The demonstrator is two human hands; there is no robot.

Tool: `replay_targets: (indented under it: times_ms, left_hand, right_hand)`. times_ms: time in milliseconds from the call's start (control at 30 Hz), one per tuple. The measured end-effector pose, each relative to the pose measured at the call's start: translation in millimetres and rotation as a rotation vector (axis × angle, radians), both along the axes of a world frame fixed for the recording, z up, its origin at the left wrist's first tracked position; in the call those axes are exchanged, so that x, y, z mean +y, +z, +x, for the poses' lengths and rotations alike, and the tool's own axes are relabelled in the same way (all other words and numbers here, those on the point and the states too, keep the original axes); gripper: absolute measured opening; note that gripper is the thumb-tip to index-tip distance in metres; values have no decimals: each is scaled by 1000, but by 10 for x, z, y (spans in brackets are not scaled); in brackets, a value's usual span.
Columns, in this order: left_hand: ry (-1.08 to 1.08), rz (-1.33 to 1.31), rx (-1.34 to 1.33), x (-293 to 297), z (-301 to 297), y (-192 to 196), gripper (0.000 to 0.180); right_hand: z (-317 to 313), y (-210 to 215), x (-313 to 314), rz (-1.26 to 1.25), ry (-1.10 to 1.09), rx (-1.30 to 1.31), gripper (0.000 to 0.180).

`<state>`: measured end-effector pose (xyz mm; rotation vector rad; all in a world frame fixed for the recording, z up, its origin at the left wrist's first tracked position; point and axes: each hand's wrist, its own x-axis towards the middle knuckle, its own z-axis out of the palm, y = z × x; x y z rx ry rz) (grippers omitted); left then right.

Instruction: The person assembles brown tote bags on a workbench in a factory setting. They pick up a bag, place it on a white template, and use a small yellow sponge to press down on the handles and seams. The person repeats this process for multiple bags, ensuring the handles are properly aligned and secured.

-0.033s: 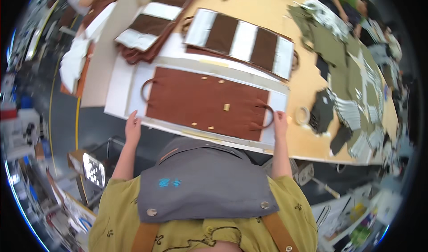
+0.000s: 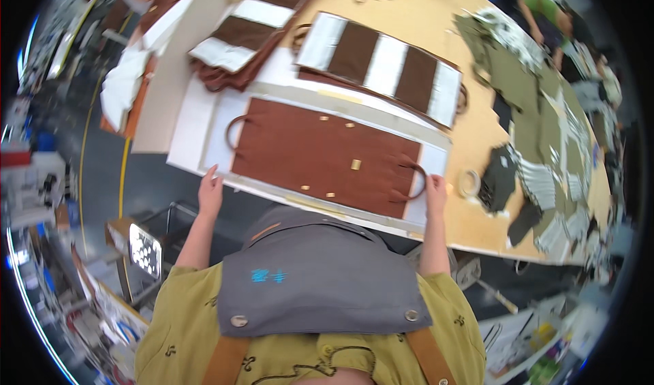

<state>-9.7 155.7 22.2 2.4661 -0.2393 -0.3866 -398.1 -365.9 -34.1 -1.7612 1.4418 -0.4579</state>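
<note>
In front of me a reddish-brown bag lies flat in a shallow white tray. Its left handle curves out at one end and its right handle at the other. Small gold-coloured pieces dot the bag. My left hand is at the tray's near left edge, fingers stretched upward and a little apart, holding nothing visible. At the tray's right end, beside the right handle's curve, my right hand has its fingers drawn together. Whether they grip the handle or the tray wall is hidden.
Beyond the tray lies a brown-and-white striped panel; another striped stack lies left of it. On the wooden table are a tape roll, dark pieces and olive cloth. Other people work at the far corners.
The whole view has shifted slightly, so the table and tray appear a little further right. Both hands keep nearly the same places beside the tray, and the bag lies as before.
</note>
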Motion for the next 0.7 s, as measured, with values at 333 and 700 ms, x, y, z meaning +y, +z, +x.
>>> replay_targets:
  times_ms: [333, 700]
  left_hand:
    - [288, -323, 158, 206, -16, -133, 39]
    - [161, -375, 121, -262, 442, -426, 35]
  right_hand:
    - [-54, 21, -84, 246, -32, -127, 21]
    - [43, 197, -107, 334, -100, -43, 22]
